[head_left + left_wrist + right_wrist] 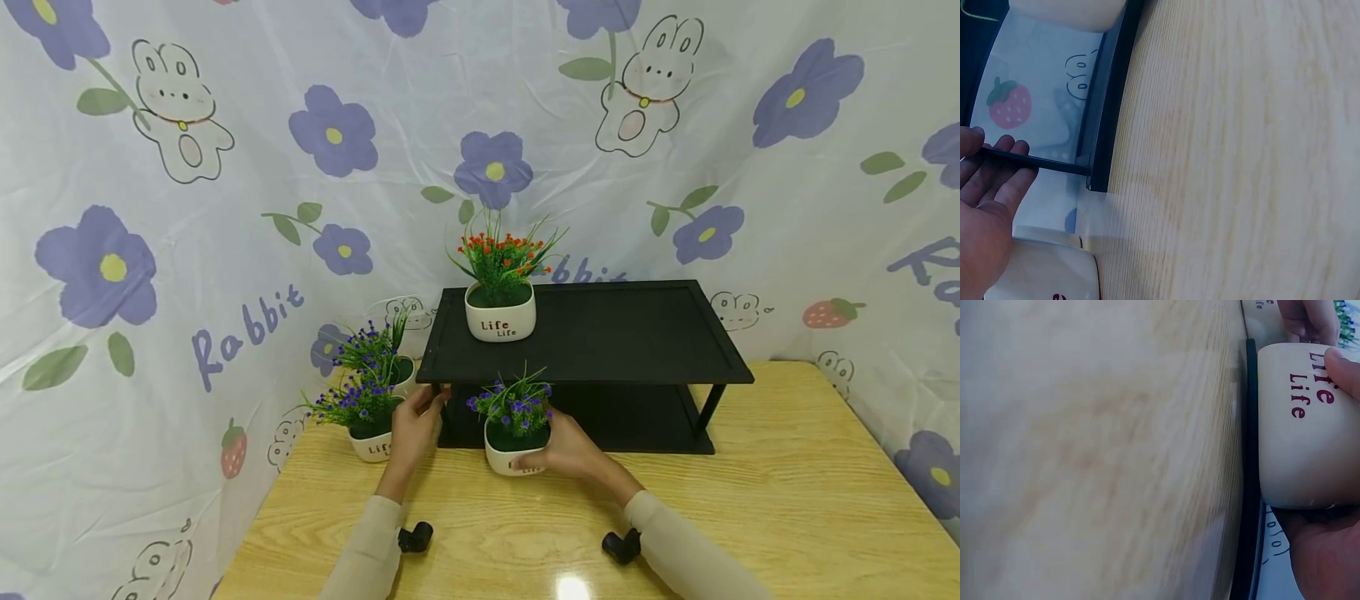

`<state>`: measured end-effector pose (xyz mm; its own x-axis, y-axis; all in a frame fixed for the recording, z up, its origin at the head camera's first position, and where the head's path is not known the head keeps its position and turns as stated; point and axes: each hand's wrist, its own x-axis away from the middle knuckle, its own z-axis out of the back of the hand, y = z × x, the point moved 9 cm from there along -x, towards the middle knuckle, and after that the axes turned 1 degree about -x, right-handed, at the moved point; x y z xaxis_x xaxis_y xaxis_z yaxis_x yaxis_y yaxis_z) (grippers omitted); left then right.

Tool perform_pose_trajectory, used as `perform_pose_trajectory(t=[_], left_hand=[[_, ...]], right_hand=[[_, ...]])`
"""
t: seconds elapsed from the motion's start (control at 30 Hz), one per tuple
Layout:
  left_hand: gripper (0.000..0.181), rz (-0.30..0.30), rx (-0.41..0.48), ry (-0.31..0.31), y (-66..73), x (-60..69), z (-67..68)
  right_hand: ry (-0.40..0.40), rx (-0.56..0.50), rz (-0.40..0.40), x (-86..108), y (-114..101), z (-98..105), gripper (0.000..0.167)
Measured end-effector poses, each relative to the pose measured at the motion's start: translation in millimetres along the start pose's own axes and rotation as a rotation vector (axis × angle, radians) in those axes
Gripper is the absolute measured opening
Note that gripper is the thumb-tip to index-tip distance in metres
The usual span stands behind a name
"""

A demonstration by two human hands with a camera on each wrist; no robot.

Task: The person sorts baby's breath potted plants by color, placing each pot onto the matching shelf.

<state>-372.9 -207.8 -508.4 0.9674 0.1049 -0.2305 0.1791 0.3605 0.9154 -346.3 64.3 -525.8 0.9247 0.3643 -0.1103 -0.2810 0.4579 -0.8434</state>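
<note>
My right hand (570, 450) grips a white "Life" pot with purple flowers (517, 442) from its right side, thumb across the lettering. This pot is in front of the lower tier of a black two-tier shelf (615, 333). At the shelf's front left corner, my left hand (991, 194) holds the thin black post (1054, 164) between thumb and fingers. Just left of that hand stands another purple-flowered pot (371, 446), and a similar pot (405, 379) is behind it. On the upper tier, toward the left, sits a white pot with red flowers (501, 312).
The shelf stands on a light wooden table (810, 483), close to a patterned cloth backdrop (262, 208). Black wrist devices (416, 537) show beside both sleeves. The shelf's right front post (711, 408) stands at the right.
</note>
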Motion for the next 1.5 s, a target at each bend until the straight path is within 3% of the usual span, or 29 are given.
perform_pose_trajectory(t=[0.8, 1.1, 1.5], left_hand=[[0.03, 0.013, 0.014, -0.01, -0.7, 1.2, -1.4], [0.032, 0.001, 0.013, -0.007, 1.0, 1.2, -0.3], [0.033, 0.016, 0.001, -0.001, 0.4, 1.1, 0.4]], right_hand=[[0.003, -0.051, -0.012, -37.3, 0, 0, 0.099], [0.041, -0.143, -0.046, -51.5, 2, 0, 0.11], [0.046, -0.097, -0.077, -70.5, 4, 4, 0.115]])
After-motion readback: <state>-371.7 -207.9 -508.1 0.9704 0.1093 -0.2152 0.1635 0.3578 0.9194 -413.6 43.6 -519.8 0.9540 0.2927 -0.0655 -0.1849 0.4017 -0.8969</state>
